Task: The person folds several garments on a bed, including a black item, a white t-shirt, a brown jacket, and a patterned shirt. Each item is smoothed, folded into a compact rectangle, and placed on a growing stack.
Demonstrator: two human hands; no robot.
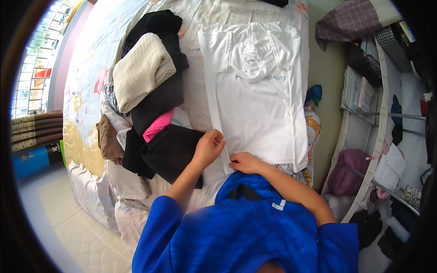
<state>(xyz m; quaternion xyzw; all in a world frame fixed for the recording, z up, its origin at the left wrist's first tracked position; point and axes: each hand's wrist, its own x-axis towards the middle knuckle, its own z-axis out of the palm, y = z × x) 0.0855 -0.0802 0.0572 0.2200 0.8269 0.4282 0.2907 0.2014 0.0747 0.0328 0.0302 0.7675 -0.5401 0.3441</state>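
Note:
A white hooded T-shirt (256, 112) lies spread on the bed, its hood and short sleeves at the far end and dark lettering across it. Both long sides are turned inward in narrow strips. My left hand (209, 146) is at the left strip, thumb and fingers pinched at its edge. At the hem corner nearest me, my right hand (246, 163) has its fingertips on the cloth, bent around the edge. Just left of my left hand lies a folded black garment (174, 150).
Left on the bed are a cream ribbed garment (143, 71), black clothes (164, 24), a pink cloth (158, 124) and a brown garment (110, 140). Beyond the bed's right edge stands a shelf rack (370, 170) with clothes and a purple bundle (350, 170).

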